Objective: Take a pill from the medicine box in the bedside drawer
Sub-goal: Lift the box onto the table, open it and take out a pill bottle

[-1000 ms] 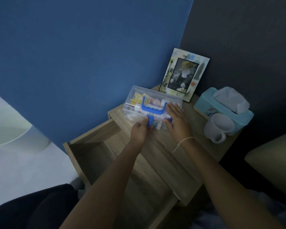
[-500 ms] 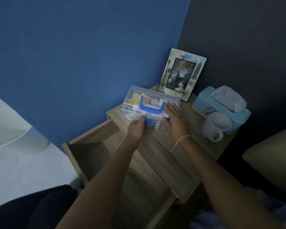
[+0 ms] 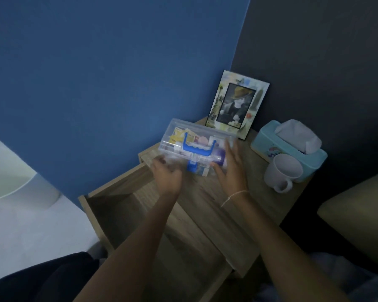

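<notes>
The clear medicine box [image 3: 196,136], with a blue handle and a blue latch [image 3: 192,167], lies on the wooden bedside table [image 3: 205,205]; packets and blister packs show through its lid. My left hand [image 3: 167,178] curls at the box's front left corner, blurred. My right hand [image 3: 230,171] holds the box's right end, thumb in front and fingers spread over the top. The latch hangs free between my hands. Below the tabletop the drawer [image 3: 92,214] stands pulled out; my arms cover part of its inside. No single pill can be made out.
A picture frame [image 3: 238,105] leans in the back corner. A teal tissue box [image 3: 292,149] and a white mug [image 3: 282,171] stand right of the medicine box. A blue wall rises behind. A cushioned edge [image 3: 358,214] lies at the right.
My left hand has left the blue latch and slid left to the box's front left corner. The right hand stays on the box's right end.
</notes>
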`<action>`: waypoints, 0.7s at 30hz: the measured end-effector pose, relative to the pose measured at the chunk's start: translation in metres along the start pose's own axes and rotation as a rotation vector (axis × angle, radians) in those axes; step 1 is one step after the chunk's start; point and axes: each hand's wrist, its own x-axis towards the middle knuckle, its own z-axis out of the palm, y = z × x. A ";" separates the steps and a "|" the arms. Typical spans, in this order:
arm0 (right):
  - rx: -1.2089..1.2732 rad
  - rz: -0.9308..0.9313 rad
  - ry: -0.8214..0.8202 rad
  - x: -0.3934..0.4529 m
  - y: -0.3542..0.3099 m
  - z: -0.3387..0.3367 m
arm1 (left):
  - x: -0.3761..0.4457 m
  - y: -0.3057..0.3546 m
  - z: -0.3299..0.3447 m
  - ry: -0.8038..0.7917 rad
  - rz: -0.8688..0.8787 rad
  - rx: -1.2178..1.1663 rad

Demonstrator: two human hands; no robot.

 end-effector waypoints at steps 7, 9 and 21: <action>0.370 0.276 0.227 -0.014 -0.006 0.000 | 0.022 0.018 -0.019 -0.083 0.246 0.131; 0.454 0.275 0.269 -0.006 -0.005 -0.005 | 0.021 0.024 -0.016 -0.011 0.300 0.074; 0.379 0.163 0.273 0.059 -0.017 -0.014 | 0.098 0.053 -0.005 -0.313 0.458 0.261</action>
